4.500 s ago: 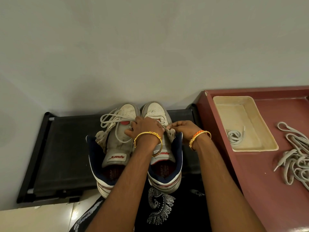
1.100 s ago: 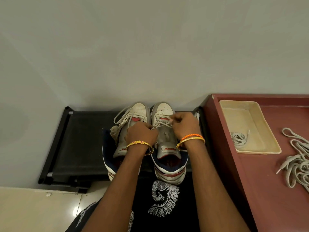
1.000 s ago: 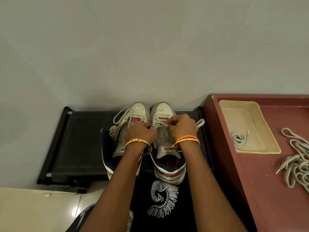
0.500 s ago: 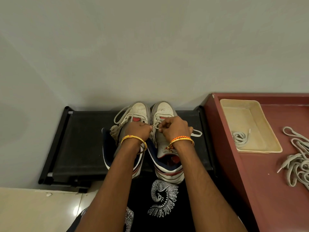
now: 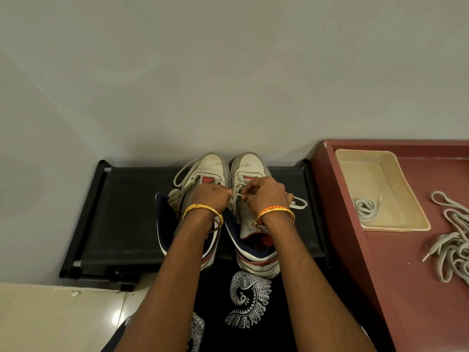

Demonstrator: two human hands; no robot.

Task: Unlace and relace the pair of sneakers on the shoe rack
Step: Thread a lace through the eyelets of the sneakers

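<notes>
Sneakers (image 5: 228, 199) | centre of frame, side by side on the black shoe rack (image 5: 121, 212) | left hand (image 5: 212, 198) and right hand (image 5: 266, 194) each pinch the lace (image 5: 237, 193) over the right shoe (likely to thread eyelets) | spare laces (image 5: 454, 245) on bench, right edge

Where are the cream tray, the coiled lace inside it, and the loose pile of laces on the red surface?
cream tray (image 5: 369, 182), head view, bare floor.
coiled lace (image 5: 365, 207), head view, middle of coil.
pile of laces (image 5: 454, 246), head view, tangled middle.
</notes>
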